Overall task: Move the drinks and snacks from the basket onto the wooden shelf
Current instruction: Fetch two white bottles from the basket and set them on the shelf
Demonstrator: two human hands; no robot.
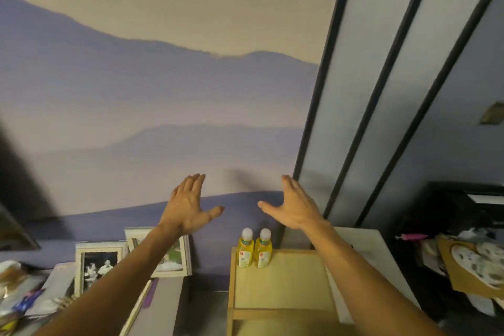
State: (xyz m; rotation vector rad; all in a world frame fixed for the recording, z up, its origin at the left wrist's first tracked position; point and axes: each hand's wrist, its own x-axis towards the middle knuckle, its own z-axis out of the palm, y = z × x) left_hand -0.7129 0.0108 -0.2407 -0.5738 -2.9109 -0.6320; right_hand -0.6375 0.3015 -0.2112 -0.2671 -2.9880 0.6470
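- Head view: the left hand (188,207) is raised, fingers straight and thumb spread wide, holding nothing.
- The right hand (293,207) mirrors it, also spread and empty, and the two hands are apart.
- Both hover before the mountain mural (136,103); the forearms run off the bottom edge.
- Two yellow drink bottles (245,249) with white caps stand upright side by side at the back left corner of the wooden shelf (283,278).
- The right forearm and the frame's edge cut off the shelf's near part.
- Two framed photographs (98,264) stand to the left; the left forearm covers part of one.
- The dark clutter (463,254) at right is too blurred to name.
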